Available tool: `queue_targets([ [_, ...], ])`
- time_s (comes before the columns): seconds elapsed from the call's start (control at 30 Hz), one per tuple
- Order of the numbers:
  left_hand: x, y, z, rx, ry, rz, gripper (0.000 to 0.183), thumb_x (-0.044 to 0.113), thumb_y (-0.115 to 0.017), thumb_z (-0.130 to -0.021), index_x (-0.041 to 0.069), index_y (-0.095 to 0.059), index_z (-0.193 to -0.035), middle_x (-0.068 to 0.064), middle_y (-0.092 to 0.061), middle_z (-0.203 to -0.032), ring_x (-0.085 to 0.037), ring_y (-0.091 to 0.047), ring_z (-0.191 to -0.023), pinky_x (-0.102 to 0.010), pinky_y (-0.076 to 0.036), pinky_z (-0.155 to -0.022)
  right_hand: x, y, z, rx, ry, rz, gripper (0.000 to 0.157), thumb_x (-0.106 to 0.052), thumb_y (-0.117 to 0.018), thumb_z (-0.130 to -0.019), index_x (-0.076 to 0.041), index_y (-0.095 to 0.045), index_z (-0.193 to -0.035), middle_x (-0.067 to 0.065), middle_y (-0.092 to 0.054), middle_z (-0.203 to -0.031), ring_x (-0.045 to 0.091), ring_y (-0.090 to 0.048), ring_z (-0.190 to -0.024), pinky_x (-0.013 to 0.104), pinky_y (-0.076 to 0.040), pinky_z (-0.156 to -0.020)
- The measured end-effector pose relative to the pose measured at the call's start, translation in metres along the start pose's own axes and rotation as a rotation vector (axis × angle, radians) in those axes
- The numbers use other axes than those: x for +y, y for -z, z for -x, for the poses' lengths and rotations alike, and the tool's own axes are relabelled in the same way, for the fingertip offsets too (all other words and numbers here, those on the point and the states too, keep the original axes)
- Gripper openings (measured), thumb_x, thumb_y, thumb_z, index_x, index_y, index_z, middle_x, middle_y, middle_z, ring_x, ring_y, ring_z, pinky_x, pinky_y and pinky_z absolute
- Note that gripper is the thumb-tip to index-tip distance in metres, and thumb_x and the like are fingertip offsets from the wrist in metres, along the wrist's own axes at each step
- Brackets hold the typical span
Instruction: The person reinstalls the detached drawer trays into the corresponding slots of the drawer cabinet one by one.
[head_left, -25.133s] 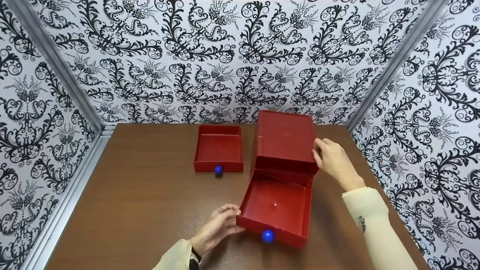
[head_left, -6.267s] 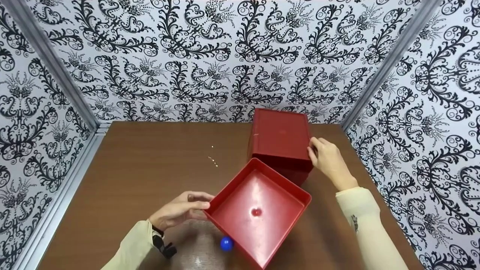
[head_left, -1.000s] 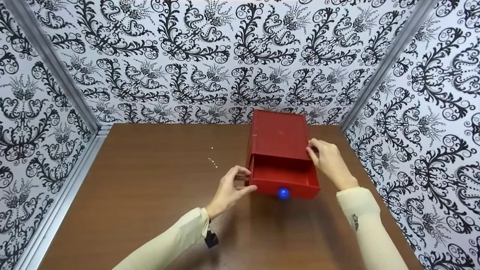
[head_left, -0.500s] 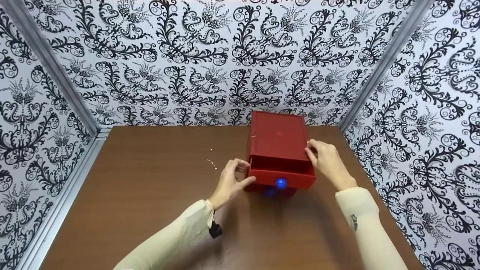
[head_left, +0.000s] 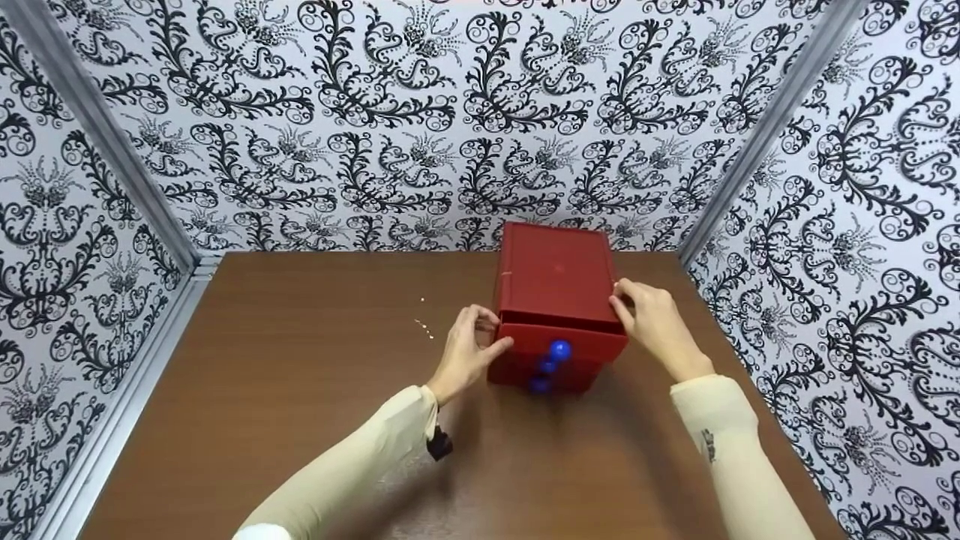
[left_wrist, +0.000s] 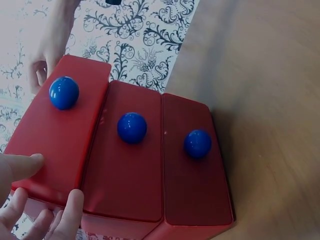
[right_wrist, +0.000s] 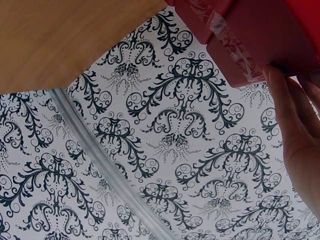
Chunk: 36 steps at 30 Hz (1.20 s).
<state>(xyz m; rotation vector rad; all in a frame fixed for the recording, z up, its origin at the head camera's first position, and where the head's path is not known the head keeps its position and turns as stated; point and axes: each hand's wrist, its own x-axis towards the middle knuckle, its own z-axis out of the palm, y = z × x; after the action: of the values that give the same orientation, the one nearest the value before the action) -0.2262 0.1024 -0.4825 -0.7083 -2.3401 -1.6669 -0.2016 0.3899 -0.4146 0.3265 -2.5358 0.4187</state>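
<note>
A small red drawer cabinet (head_left: 556, 270) stands toward the back right of the table. Its three drawers each carry a round blue knob; in the left wrist view the top drawer (left_wrist: 65, 135) juts slightly past the middle drawer (left_wrist: 125, 175) and bottom drawer (left_wrist: 195, 190). My left hand (head_left: 463, 356) grips the top drawer's left front corner, thumb on the front face and fingers along the side. A narrow dark gap shows above that drawer. With bent fingers, my right hand (head_left: 656, 324) holds the cabinet's right side near the upper front edge. The drawers' insides are hidden.
Small pale specks (head_left: 424, 325) lie on the brown table (head_left: 300, 360) left of the cabinet. Patterned walls (head_left: 375, 150) enclose the back and sides, with metal profiles (head_left: 142, 180) at the corners. Clear tape (right_wrist: 220, 30) runs across the cabinet's side.
My left hand has pushed the top drawer back into the cabinet until only a thin gap shows. The lower knobs have come into sight beneath it. My right hand has stayed at the cabinet's side.
</note>
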Motion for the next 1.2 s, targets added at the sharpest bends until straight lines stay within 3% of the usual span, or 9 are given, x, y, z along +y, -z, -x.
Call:
queue_targets([
  [0.13, -0.002, -0.002, -0.005, 0.026, -0.016, -0.001, 0.034, 0.017, -0.075, -0.073, 0.003, -0.052, -0.094, -0.013, -0.056, -0.095, -0.025, -0.059, -0.092, -0.04, -0.051, -0.084, 0.001, 0.0, -0.001, 0.01, 0.006, -0.005, 0.004, -0.012, -0.063, -0.084, -0.009, -0.061, -0.083, 0.009, -0.069, -0.08, 0.025, -0.066, -0.075, 0.038, -0.055, -0.069],
  [0.43, -0.007, -0.002, -0.013, 0.044, -0.014, -0.036, 0.031, 0.018, -0.075, -0.074, 0.005, -0.051, -0.089, -0.009, -0.056, -0.089, -0.02, -0.059, -0.085, -0.034, -0.052, -0.078, -0.001, -0.001, 0.0, 0.012, -0.001, -0.005, 0.004, -0.012, -0.063, -0.084, -0.01, -0.061, -0.082, 0.009, -0.068, -0.079, 0.024, -0.065, -0.073, 0.037, -0.055, -0.067],
  [0.67, -0.007, 0.001, -0.017, 0.04, -0.011, -0.053, 0.03, 0.02, -0.075, -0.074, 0.005, -0.052, -0.086, -0.006, -0.057, -0.085, -0.016, -0.058, -0.08, -0.018, -0.047, -0.072, -0.003, -0.002, 0.001, 0.046, 0.028, -0.01, 0.003, -0.01, -0.064, -0.083, -0.008, -0.062, -0.084, 0.009, -0.069, -0.08, 0.024, -0.066, -0.074, 0.037, -0.055, -0.067],
  [0.8, -0.007, 0.001, -0.018, 0.039, 0.006, -0.058, 0.031, 0.022, -0.075, -0.074, 0.005, -0.052, -0.084, -0.006, -0.057, -0.084, -0.018, -0.057, -0.079, -0.016, -0.045, -0.069, -0.003, -0.002, -0.001, 0.049, 0.041, -0.009, 0.004, -0.01, -0.064, -0.083, -0.008, -0.063, -0.086, 0.01, -0.07, -0.082, 0.025, -0.067, -0.076, 0.038, -0.055, -0.069],
  [1.0, -0.007, 0.002, -0.02, 0.027, 0.035, -0.056, 0.032, 0.022, -0.075, -0.074, 0.004, -0.051, -0.085, -0.01, -0.057, -0.083, -0.027, -0.058, -0.08, -0.02, -0.045, -0.068, -0.003, -0.003, -0.004, 0.037, 0.033, -0.013, 0.004, -0.01, -0.064, -0.083, -0.008, -0.062, -0.086, 0.011, -0.07, -0.082, 0.025, -0.066, -0.075, 0.038, -0.056, -0.069],
  [1.2, -0.007, 0.006, -0.014, 0.013, 0.01, -0.08, 0.032, 0.023, -0.075, -0.075, 0.005, -0.052, -0.088, -0.011, -0.056, -0.086, -0.023, -0.056, -0.08, -0.026, -0.049, -0.07, -0.001, -0.009, -0.002, 0.039, 0.016, -0.024, 0.006, -0.011, -0.062, -0.085, -0.006, -0.063, -0.089, 0.012, -0.07, -0.087, 0.028, -0.067, -0.08, 0.04, -0.056, -0.073],
])
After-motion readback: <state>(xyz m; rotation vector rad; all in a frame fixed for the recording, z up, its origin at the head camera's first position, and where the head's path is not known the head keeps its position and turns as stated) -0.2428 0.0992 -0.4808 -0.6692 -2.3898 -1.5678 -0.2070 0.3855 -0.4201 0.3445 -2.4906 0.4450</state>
